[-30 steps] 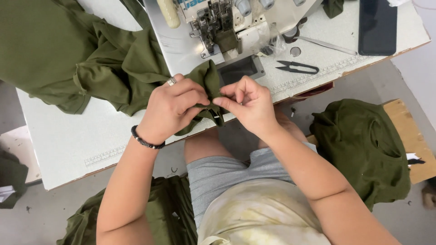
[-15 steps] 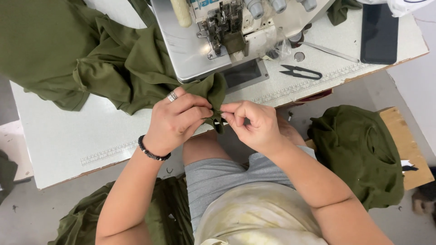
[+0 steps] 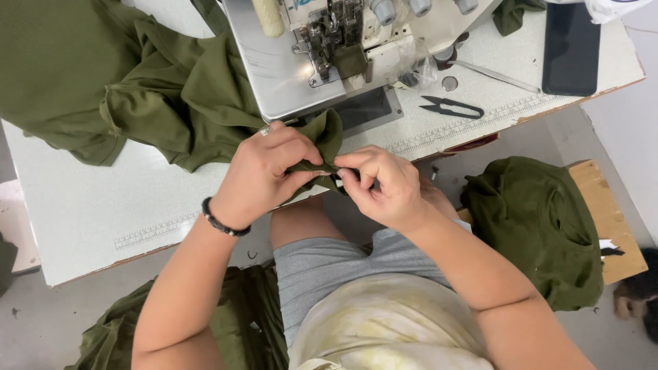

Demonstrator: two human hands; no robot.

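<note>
A garment sewing workshop. An industrial overlock sewing machine (image 3: 329, 55) stands on a white bench (image 3: 89, 205) with a printed ruler strip (image 3: 157, 229) along its front edge. Thread snips (image 3: 452, 106) and tweezers (image 3: 497, 75) lie beside the machine. Olive-green cut fabric (image 3: 116, 75) lies heaped on the bench (further piles on a wooden stool (image 3: 610, 219) and the floor (image 3: 31, 322)).

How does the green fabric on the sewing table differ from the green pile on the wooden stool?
The fabric on the table is spread wide, and both the left hand and right hand pinch its edge. The pile on the stool is smaller, bunched up and untouched. Both are the same olive green.
</note>
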